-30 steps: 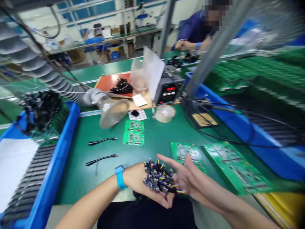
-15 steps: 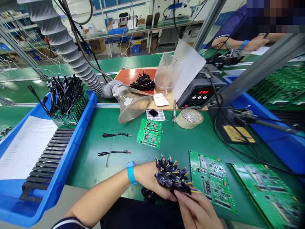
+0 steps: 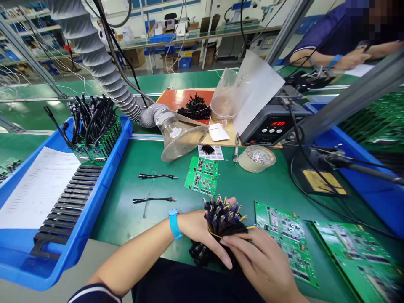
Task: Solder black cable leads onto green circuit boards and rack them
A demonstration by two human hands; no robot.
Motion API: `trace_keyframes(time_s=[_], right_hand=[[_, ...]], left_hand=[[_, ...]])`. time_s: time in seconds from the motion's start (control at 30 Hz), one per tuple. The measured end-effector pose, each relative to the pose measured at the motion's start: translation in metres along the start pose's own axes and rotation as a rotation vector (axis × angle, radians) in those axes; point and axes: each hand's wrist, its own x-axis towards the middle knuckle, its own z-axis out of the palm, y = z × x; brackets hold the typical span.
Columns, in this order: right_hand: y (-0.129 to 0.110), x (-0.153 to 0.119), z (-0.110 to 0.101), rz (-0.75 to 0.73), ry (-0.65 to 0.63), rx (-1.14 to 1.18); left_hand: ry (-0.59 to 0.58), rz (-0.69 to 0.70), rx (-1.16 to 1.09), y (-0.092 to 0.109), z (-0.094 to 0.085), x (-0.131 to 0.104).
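Note:
My left hand [image 3: 202, 233], with a blue watch strap at the wrist, is wrapped round a bundle of black cables [image 3: 224, 223], its thumb stretched along the near side. Stripped, coloured wire ends point up from the bundle, and black connectors [image 3: 202, 254] hang below. A thin yellow rubber band [image 3: 215, 233] runs round the bundle. At the band, the fingertips of my right hand [image 3: 261, 256] are pinched together against the cables. Two single black cables, an upper one [image 3: 158, 176] and a lower one [image 3: 154, 200], lie on the green mat to the left.
Circuit boards lie mid-bench [image 3: 202, 174] and at right [image 3: 287, 240]. A blue tray [image 3: 110, 168] with wired boards stands left. A fume hood [image 3: 183, 139], solder tin [image 3: 257, 159] and soldering station [image 3: 274, 126] stand behind. A co-worker's hand [image 3: 352, 59] shows top right.
My left thumb has lifted outward, and the bundle is turned more upright, showing the yellow band. My right fingers have shifted slightly left along it. The view has shifted a little.

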Motion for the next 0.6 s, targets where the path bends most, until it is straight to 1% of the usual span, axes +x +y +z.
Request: trace_keyframes(time_s=[0.1, 0.17, 0.23, 0.37, 0.43, 0.5, 0.53, 0.57, 0.6], right_hand=[[0.001, 0.013, 0.0, 0.014, -0.032, -0.006], [0.003, 0.018, 0.0, 0.03, -0.029, 0.003], [0.003, 0.022, -0.002, 0.064, -0.024, 0.031], [-0.003, 0.029, -0.017, 0.172, -0.031, 0.119], [-0.005, 0.03, -0.027, 0.231, -0.092, 0.292], [-0.001, 0.029, -0.039, 0.335, -0.168, 0.562], [0.003, 0.029, -0.047, 0.401, -0.219, 0.66], [0.007, 0.029, -0.057, 0.46, -0.287, 0.692], [0.011, 0.03, -0.067, 0.5, -0.374, 0.651]], left_hand=[[0.009, 0.082, -0.049, -0.001, -0.002, 0.0], [0.033, 0.105, -0.104, -0.001, -0.002, -0.001], [0.085, 0.064, -0.193, -0.001, -0.001, -0.001], [0.242, -0.095, -0.396, 0.0, -0.001, 0.001], [0.274, -0.124, -0.423, 0.003, -0.005, 0.001], [0.251, -0.126, -0.402, 0.012, -0.01, -0.002], [0.23, -0.13, -0.365, 0.018, -0.013, -0.004], [0.224, -0.145, -0.288, 0.026, -0.015, -0.006], [0.23, -0.177, -0.165, 0.034, -0.016, -0.008]])
